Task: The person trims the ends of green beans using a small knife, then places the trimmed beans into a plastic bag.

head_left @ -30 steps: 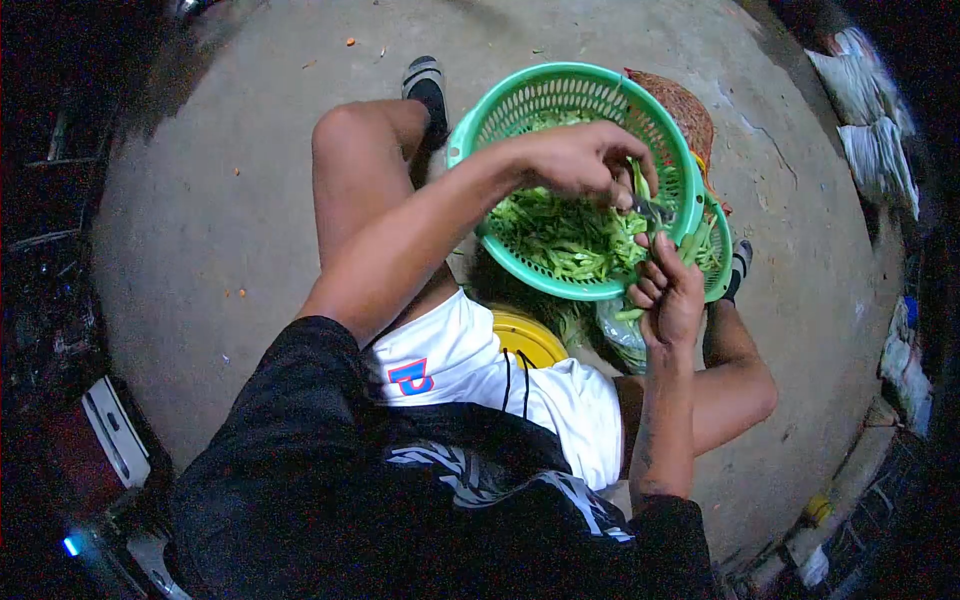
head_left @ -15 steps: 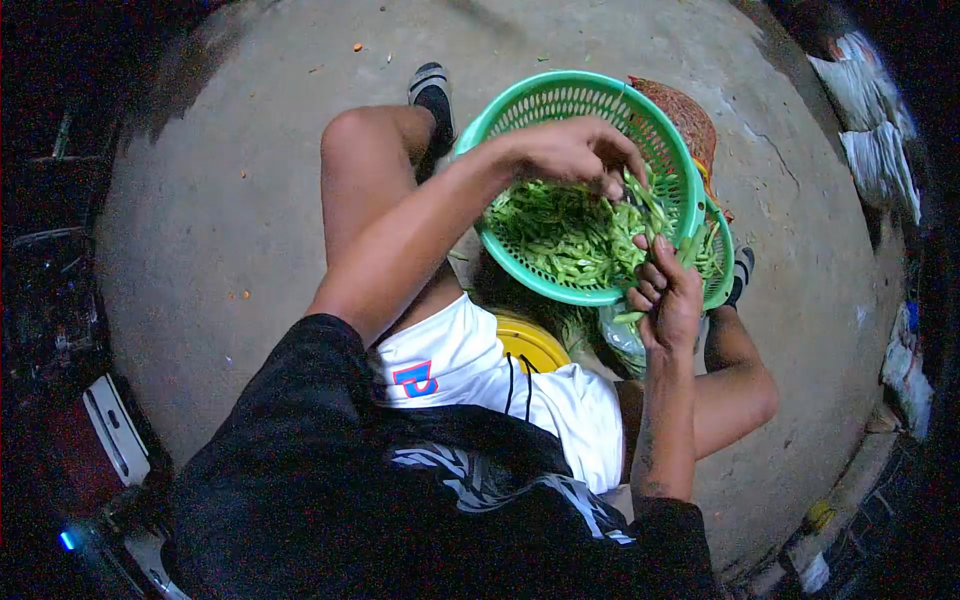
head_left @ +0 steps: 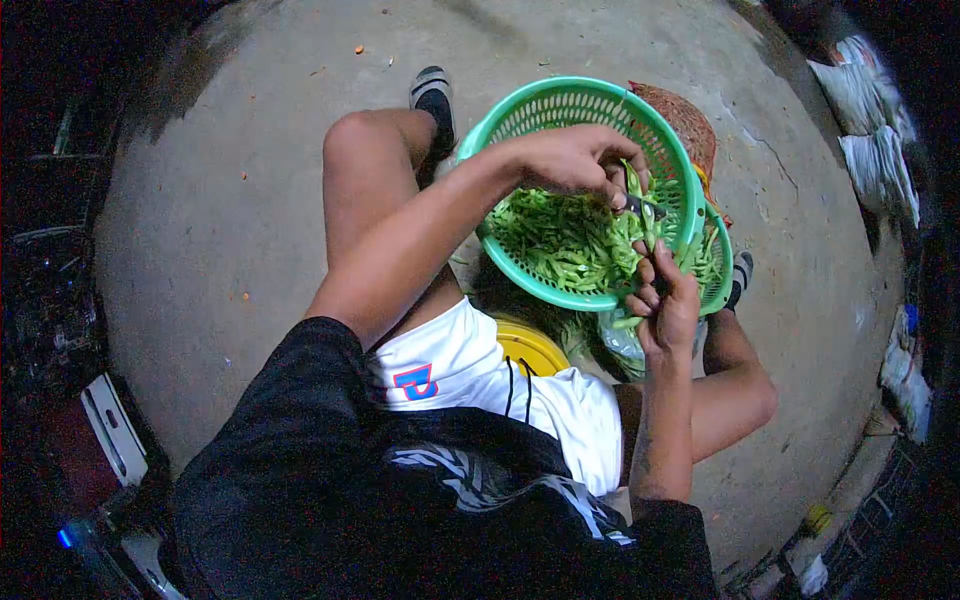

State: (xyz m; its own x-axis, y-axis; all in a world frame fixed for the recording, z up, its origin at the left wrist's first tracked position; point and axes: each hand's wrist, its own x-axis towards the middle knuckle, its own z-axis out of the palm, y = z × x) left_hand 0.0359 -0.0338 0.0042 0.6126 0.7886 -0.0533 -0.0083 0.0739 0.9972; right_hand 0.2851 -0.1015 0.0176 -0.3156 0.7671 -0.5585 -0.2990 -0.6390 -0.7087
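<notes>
Gripping, left hand: the left hand [head_left: 578, 163] reaches over the big round green plastic basket with slotted walls [head_left: 535, 112], thumb and fingertips pinched together on a small dark tool with a thin blade [head_left: 643, 206], inside the right part of the basket's outline.
Gripping, right hand: the right hand [head_left: 670, 308] is at the basket's lower right rim, palm side turned up, fingers curled and thumb clamped on a slim green vegetable piece [head_left: 650, 228] that points up to the blade.
Heap: thin, cut green vegetable strips [head_left: 560, 240] lie loosely inside the basket, mostly over its lower half.
Second basket: a smaller green slotted basket [head_left: 724, 288] sits partly under the basket's right side, with longer green pieces [head_left: 706, 262] in it.
Bag: a clear plastic bag [head_left: 625, 345] is just below the basket's lower right rim.
Yellow thing: a round yellow plastic object [head_left: 532, 347] shows below the basket, partly hidden by white shorts [head_left: 450, 350].
Sack: a reddish mesh sack [head_left: 682, 125] lies behind the basket's upper right rim.
Floor: grey concrete [head_left: 220, 220] surrounds the basket; crumpled white sacks [head_left: 880, 170] lie well to its right.
</notes>
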